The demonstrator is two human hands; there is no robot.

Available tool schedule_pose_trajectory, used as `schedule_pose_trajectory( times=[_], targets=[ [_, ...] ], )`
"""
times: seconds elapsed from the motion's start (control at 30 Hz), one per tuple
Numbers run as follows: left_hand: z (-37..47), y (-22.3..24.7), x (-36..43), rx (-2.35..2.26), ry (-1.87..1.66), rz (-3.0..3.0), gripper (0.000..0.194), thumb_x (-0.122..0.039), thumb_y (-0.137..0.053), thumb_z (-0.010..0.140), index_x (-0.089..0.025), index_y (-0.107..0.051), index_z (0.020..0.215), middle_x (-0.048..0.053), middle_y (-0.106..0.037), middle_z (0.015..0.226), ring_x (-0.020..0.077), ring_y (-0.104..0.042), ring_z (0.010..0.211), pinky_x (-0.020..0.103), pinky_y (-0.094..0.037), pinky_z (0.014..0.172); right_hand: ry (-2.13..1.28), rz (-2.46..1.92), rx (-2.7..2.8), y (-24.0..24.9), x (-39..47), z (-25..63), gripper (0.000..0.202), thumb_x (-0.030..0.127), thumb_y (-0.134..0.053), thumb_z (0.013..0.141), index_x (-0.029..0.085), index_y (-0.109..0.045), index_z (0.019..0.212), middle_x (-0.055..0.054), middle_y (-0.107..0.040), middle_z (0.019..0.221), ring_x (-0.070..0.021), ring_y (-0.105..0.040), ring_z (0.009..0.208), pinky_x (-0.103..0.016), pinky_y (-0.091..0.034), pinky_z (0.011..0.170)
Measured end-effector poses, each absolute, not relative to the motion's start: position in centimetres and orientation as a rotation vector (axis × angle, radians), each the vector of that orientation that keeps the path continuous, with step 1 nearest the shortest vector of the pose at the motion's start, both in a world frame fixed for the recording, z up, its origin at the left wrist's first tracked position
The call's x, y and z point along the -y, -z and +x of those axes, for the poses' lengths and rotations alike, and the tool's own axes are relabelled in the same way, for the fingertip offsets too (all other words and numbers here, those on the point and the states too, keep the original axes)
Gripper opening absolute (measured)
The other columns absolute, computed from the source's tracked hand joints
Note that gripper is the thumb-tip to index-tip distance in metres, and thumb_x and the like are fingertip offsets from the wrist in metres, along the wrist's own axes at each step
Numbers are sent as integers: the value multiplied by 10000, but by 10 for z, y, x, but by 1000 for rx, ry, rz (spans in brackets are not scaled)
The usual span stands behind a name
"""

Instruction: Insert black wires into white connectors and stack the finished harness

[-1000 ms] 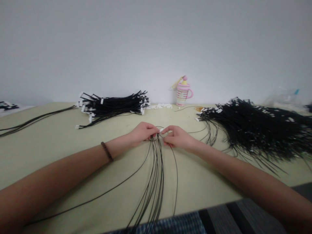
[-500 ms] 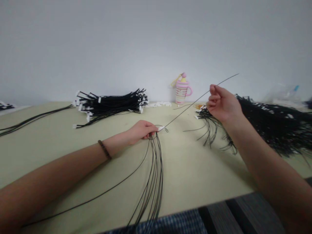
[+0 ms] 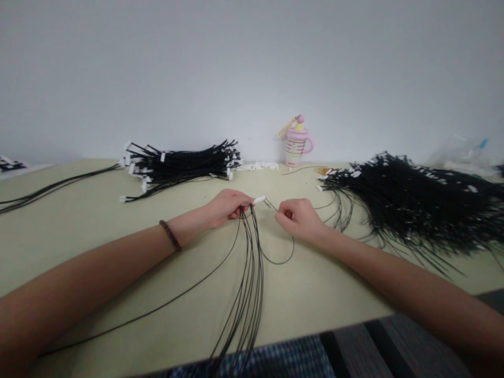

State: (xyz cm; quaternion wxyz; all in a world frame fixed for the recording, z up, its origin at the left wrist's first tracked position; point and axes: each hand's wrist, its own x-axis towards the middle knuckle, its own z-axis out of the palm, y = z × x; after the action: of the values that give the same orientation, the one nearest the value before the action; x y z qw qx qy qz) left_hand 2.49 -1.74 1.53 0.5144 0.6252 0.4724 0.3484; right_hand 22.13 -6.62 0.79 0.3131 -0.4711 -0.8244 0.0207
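My left hand point(image 3: 232, 206) pinches a small white connector point(image 3: 259, 200) near the middle of the table, its end poking out past the fingertips. From under these fingers several thin black wires point(image 3: 252, 262) hang down over the table's front edge, and one strays off to the lower left. Just right of the connector, my right hand point(image 3: 300, 219) is closed with thumb and forefinger on a thin black wire point(image 3: 271, 205). A loop of wire point(image 3: 279, 263) sags below, between the two hands. The fingertip contact on the wire is too small to see clearly.
A bundle of black cables with white connectors point(image 3: 181, 164) lies back left. A large heap of black wires point(image 3: 417, 202) covers the right side. A pink and cream toy cup point(image 3: 296, 147) stands by the wall, beside loose white connectors point(image 3: 262, 166). A clear plastic bag point(image 3: 459, 152) sits back right.
My right hand has come down and left from its raised position, to beside the connector. The wire that was stretched taut up to the right now loops slackly. My left hand has barely moved.
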Motion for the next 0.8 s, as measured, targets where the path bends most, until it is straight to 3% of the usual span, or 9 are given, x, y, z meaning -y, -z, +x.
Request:
schedule_pose_trajectory(
  times=[0.8],
  targets=[
    [23, -13, 15, -1127, -810, 1552, 195, -286, -603, 637, -110, -538, 582, -26, -481, 512, 29, -326, 385, 193, -186, 376, -18, -1298, 2240, -1, 65, 221, 269, 229, -399, 744, 136, -494, 510, 5, -447, 488, -78, -370, 488, -217, -227, 513]
  ],
)
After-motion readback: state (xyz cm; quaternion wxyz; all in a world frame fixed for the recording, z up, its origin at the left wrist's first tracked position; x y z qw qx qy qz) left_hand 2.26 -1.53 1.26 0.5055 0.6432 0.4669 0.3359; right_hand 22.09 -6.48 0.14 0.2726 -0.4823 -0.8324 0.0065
